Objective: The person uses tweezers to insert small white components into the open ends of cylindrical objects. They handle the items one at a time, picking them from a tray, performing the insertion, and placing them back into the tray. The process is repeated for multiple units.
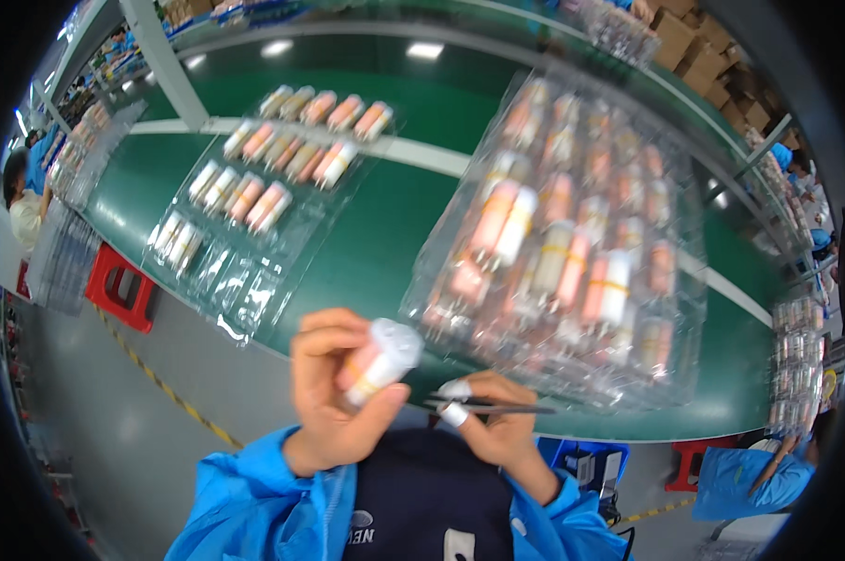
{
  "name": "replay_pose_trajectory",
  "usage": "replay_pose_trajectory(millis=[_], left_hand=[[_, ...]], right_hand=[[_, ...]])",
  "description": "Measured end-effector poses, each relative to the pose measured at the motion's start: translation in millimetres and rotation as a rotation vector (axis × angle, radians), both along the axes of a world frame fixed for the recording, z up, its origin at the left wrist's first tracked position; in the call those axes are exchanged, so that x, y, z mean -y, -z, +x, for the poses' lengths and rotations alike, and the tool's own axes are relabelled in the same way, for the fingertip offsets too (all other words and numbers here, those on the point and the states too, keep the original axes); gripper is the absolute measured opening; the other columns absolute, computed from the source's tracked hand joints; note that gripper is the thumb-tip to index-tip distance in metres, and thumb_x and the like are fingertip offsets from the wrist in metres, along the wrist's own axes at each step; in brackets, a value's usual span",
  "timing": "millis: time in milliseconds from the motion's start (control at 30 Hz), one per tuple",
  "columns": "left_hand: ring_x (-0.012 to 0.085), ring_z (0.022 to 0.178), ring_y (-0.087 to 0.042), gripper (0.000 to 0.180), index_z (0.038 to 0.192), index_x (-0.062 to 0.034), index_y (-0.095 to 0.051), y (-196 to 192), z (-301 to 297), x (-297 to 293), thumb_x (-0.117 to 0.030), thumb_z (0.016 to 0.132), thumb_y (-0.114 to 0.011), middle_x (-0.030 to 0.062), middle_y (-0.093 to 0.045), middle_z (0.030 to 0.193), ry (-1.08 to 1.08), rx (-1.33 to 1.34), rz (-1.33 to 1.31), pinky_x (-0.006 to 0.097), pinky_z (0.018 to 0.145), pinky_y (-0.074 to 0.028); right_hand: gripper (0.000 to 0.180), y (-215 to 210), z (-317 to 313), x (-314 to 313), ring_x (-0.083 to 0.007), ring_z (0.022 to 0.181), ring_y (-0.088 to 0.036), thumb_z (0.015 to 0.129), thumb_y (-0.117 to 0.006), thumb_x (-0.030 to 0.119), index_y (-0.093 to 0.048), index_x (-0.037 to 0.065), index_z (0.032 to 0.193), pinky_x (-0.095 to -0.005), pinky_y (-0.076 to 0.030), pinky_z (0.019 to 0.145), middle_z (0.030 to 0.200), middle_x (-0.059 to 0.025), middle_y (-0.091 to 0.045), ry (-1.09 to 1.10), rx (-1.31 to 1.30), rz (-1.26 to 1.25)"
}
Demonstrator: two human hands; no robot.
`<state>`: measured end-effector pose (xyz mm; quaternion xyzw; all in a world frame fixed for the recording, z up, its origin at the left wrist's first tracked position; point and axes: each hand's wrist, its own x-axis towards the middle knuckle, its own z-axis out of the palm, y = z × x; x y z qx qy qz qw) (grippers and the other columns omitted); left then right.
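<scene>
Nearest the lens: blue sleeves (254, 510) rise from the lower edge over a dark apron; both hands meet just above them, in front of the near edge of the green table (385, 234).
Left hand (334, 393): grip clamped around a small pink vial (378, 360) with a clear cap, thumb under it and fingers curled over the body.
Right hand (497, 425): grip pinched together on thin dark tweezers (488, 407); two fingertips wear white tape.
Vial position: in the air, off the table, just left of the tweezers and apart from their tip, which points away to the right.
Vial axis: long axis runs diagonally, capped end up and to the right, base down and left, buried in the palm.
Doing it well: judging from the pose, the vial wants a steady hold, with its capped end turned toward the tweezers; the tweezer tips should come in along that axis, not across it, and close lightly so the cap does not slip.
Right tray (572, 234): clear blister tray, tilted, mostly filled with pink vials, just beyond the hands.
Left tray (264, 187): clear blister tray lying flat, far rows filled, near pockets bare.
Surroundings: other workers in blue at both sides; red stool (119, 285) on the floor at left.
</scene>
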<state>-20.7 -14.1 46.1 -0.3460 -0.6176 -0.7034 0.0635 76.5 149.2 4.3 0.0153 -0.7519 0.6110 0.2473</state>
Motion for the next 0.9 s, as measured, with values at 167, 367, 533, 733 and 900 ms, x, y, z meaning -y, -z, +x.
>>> replay_pose_trajectory(millis=[167,367,533,733,900], left_hand=[[0.0179,0.099,-0.048,0.043,0.109,-0.0004,-0.048,-82.4,-44.5,-8.0,-0.021,0.077,-0.070,0.0126,-0.044,0.111,-0.017,-0.158,-0.167,0.031,0.088,-0.040],[0.0272,0.100,-0.052,0.027,0.101,-0.0002,-0.057,-130.2,-97.7,-101.3,-0.008,0.077,-0.066,0.0126,-0.049,0.106,0.118,-0.568,-0.419,0.037,0.091,-0.040],[0.0337,0.102,-0.045,0.020,0.098,0.0007,-0.059,-89.3,-129.5,-171.9,-0.010,0.082,-0.063,0.0163,-0.046,0.108,-0.105,-0.677,-0.651,0.041,0.090,-0.039],[0.0320,0.103,-0.047,0.021,0.101,-0.0022,-0.060,-76.0,-132.3,-168.2,-0.016,0.086,-0.059,0.0148,-0.050,0.107,0.055,-0.676,-0.706,0.043,0.088,-0.039],[0.0305,0.103,-0.051,0.023,0.104,-0.0053,-0.062,-85.3,-113.4,-113.4,-0.016,0.083,-0.063,0.0117,-0.055,0.106,0.101,-0.545,-0.536,0.041,0.090,-0.038]], right_hand=[[0.016,2.6,3.1,-3.1,-0.0163,0.066,-0.064,0.075,-0.075,0.004,-0.067,0.002,0.088,-0.0262,-0.050,0.060,0.079,-0.0106,-0.067,-0.025,-0.013,-0.023],[0.016,8.0,5.1,-2.1,-0.0150,0.066,-0.063,0.076,-0.074,0.006,-0.067,0.001,0.089,-0.0256,-0.049,0.059,0.080,-0.0087,-0.066,-0.042,-0.044,-0.015],[0.017,14.8,4.6,-2.4,-0.0165,0.064,-0.062,0.075,-0.074,0.006,-0.066,0.002,0.090,-0.0260,-0.048,0.059,0.080,-0.0088,-0.066,-0.029,-0.070,-0.022],[0.018,12.0,6.8,-4.4,-0.0171,0.065,-0.064,0.075,-0.074,0.005,-0.066,0.003,0.091,-0.0265,-0.049,0.060,0.080,-0.0097,-0.066,-0.026,-0.054,0.006],[0.016,12.3,6.5,-3.3,-0.0170,0.065,-0.064,0.075,-0.074,0.006,-0.067,0.003,0.089,-0.0266,-0.050,0.060,0.079,-0.0095,-0.067,-0.011,-0.057,0.006]])
